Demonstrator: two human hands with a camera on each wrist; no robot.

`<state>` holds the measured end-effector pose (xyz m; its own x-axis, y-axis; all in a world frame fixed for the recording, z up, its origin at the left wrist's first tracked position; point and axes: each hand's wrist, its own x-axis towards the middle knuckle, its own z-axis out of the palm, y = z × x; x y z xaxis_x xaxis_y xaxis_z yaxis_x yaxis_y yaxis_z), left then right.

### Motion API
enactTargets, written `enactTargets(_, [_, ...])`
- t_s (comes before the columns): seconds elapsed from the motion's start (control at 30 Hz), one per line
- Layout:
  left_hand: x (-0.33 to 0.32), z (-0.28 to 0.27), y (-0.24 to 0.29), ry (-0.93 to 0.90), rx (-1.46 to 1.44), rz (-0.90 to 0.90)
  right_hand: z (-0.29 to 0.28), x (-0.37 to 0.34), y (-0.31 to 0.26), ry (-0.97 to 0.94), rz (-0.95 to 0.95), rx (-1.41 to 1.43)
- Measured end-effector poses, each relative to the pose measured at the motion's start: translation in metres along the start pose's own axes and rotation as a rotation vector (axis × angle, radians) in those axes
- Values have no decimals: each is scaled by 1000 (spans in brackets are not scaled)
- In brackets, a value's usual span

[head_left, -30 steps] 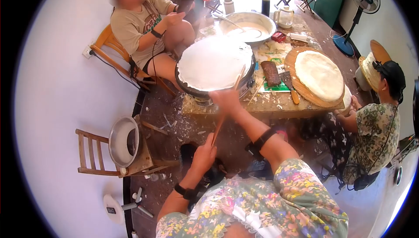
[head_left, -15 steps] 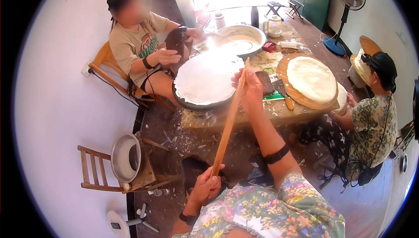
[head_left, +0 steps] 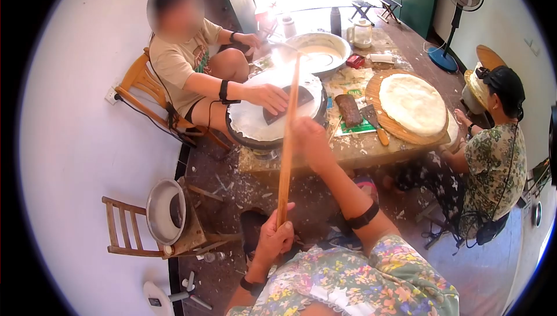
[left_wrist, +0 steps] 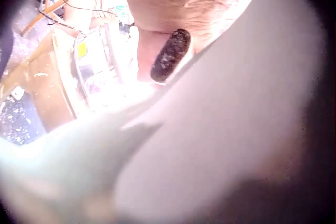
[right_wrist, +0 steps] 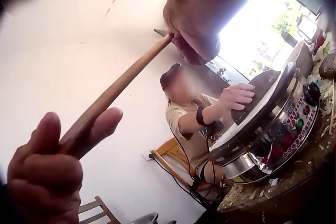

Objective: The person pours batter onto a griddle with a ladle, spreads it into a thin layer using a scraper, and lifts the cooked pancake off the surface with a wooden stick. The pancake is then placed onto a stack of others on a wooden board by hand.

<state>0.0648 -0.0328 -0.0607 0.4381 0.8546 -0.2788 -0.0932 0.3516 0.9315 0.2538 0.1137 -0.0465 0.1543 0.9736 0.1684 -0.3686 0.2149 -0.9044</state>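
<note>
A long wooden stick [head_left: 286, 159] slants up in front of me. Its lower end is in the grip of my left hand [head_left: 274, 238], thumb along the wood. Farther up, my right hand [head_left: 313, 145], blurred, has its fingers curled at the stick; the right wrist view shows this hand [right_wrist: 194, 35] around the stick's far part. Beyond it is a round griddle [head_left: 246, 136] covered by a thin white batter sheet [head_left: 249, 116]. A seated person's hand [head_left: 267, 97] presses a dark scraper [right_wrist: 257, 95] on that sheet. In the left wrist view, a dark oval end [left_wrist: 170, 56] shows under my palm.
Right of the griddle lie a dark brown block [head_left: 348, 110], a scraper with a wooden handle [head_left: 382, 136] and a round board [head_left: 374, 87] stacked with pale flatbread [head_left: 412, 104]. A batter basin [head_left: 342, 55] stands behind. Another person [head_left: 493, 159] sits at the right.
The stick has come up off the griddle's edge. My right hand, near its tip half a second ago, is now lower along it. The seated person has brought the dark scraper down onto the sheet.
</note>
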Motion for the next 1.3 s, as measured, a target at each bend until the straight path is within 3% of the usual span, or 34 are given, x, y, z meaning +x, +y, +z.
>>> enactTargets(0.03, [3,-3,1,51,49,37,2,-9,-7,-79,62,-36])
enactTargets(0.13, [12,-15,-6,279,691,363,-5,-22,12,-121,224,238])
enactTargets(0.17, [9,-8,2,361,745,296,-7,-21,19,-134,212,297])
enactTargets(0.27, [9,-14,-10,481,1002,470,-23,-22,26,-40,145,436])
enactTargets(0.43, [0,-13,-16,495,1076,476,-59,-13,9,116,139,458])
enactTargets(0.57, [-5,-15,-22,474,1151,467,-60,4,-5,221,-50,91])
enactTargets(0.63, [-8,-15,-22,431,1130,457,-62,17,5,259,-204,-123])
enactTargets(0.73, [-9,-17,-33,376,1044,421,-62,15,-4,341,-174,-188])
enactTargets(0.93, [-10,-25,-41,301,818,314,-76,17,18,311,-185,-27])
enactTargets(1.03, [-13,-31,-45,276,476,189,-104,19,48,109,-90,409])
enactTargets(1.13, [-12,-32,-38,319,225,155,-81,5,46,418,127,313])
enactTargets(1.3, [-11,-48,-51,436,185,229,-127,-35,108,174,378,305])
